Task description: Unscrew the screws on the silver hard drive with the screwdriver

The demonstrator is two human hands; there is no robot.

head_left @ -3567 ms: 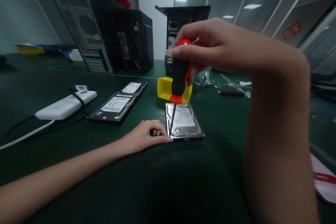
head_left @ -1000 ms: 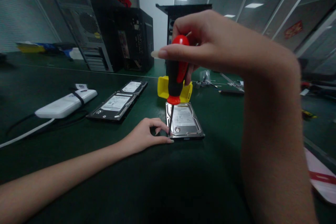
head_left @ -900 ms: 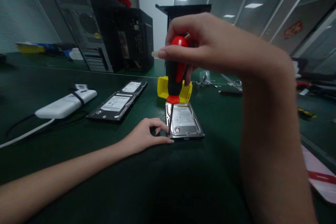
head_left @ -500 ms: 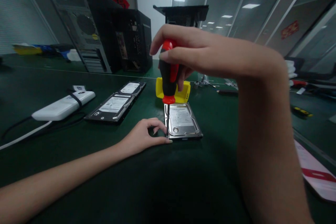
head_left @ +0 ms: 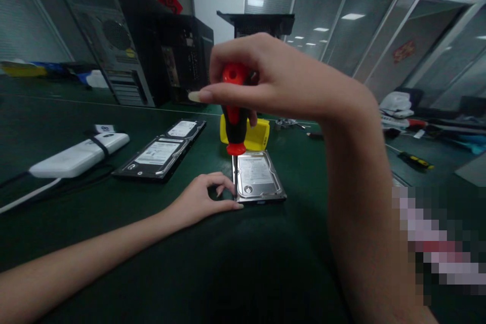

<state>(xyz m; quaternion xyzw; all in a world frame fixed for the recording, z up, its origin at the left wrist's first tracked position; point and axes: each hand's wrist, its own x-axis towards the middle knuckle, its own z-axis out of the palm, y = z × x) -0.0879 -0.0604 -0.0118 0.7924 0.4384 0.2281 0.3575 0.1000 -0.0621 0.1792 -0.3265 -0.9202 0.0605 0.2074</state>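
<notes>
A silver hard drive (head_left: 258, 177) lies flat on the dark green table (head_left: 243, 263) in front of me. My right hand (head_left: 266, 78) is closed round the top of a red and black screwdriver (head_left: 235, 126), which stands upright with its tip on the drive's near left corner. My left hand (head_left: 203, 200) rests on the table against that same corner, fingers curled, thumb and forefinger touching the drive's edge beside the screwdriver shaft.
Two more hard drives (head_left: 161, 151) lie to the left, beside a white power strip (head_left: 78, 154) with cables. A yellow bin (head_left: 256, 134) sits behind the drive. Computer cases (head_left: 152, 45) stand at the back. Loose tools (head_left: 415, 161) lie at right.
My right hand has shifted its fingers round the screwdriver handle while the tip stays on the drive's corner. The view has drifted slightly. My left hand has stayed in place.
</notes>
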